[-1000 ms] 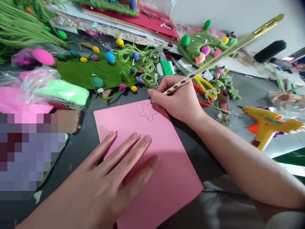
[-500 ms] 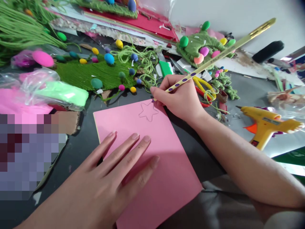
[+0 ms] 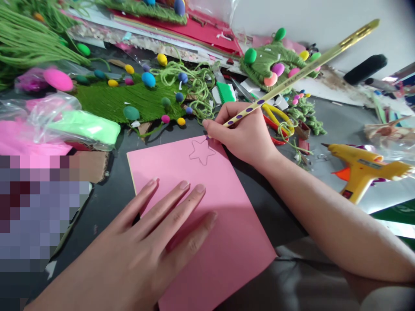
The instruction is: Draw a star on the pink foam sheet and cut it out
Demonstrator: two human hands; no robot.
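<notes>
Pink paper (image 3: pixel 227 233) lies on the dark table in front of me, its far edge tilted up to the right. Near that edge is a pencil-drawn star outline (image 3: pixel 202 152). My right hand (image 3: pixel 243 134) pinches a long yellow pencil (image 3: pixel 285 82) with purple dots; its tip is at the star's upper right point, partly behind my fingers. Flat on the paper's left side rests my left hand (image 3: pixel 162 237), fingers spread, holding nothing.
A yellow glue gun (image 3: pixel 359 166) lies at the right. Beyond the paper are a green yarn-wrapped piece (image 3: pixel 106 101) with coloured balls, loose green yarn (image 3: pixel 197 86) and yellow-handled scissors (image 3: pixel 279 119). Bagged light-green clay (image 3: pixel 87 125) sits at the left.
My right hand and the pencil have shifted very slightly left, the pencil's back end rising a little. My left hand and the paper have stayed put.
</notes>
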